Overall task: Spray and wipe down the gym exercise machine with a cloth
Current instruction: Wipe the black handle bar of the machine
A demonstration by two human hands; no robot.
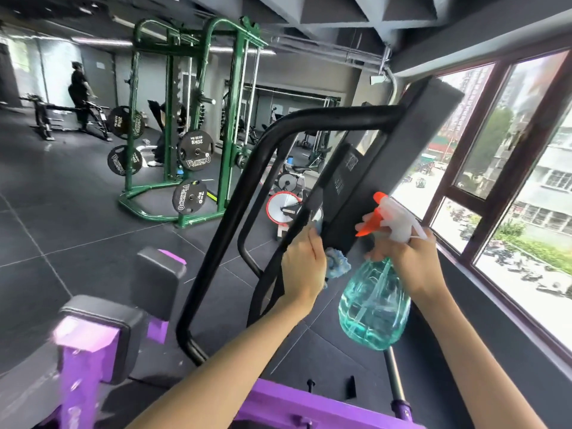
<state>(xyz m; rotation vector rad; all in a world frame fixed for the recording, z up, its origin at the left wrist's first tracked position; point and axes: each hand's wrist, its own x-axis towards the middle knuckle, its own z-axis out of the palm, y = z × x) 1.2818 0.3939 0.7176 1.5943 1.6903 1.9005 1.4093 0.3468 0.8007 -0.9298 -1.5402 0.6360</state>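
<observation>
The exercise machine has a black tube frame (244,193), a tall dark shroud panel (371,168) and purple parts below. My left hand (305,267) grips a blue cloth (337,263) and presses it against the left edge of the panel. My right hand (411,258) holds a teal spray bottle (374,308) by its neck, beside the panel's lower right. The bottle's white head with orange trigger (371,222) points left toward the panel. Much of the cloth is hidden behind my left hand.
Black pads (158,274) on the purple frame (83,366) sit low on the left. A green rack with weight plates (192,150) stands further back, with exercise bikes (284,209) behind the frame. A person (79,91) stands far left. Windows (507,168) line the right wall.
</observation>
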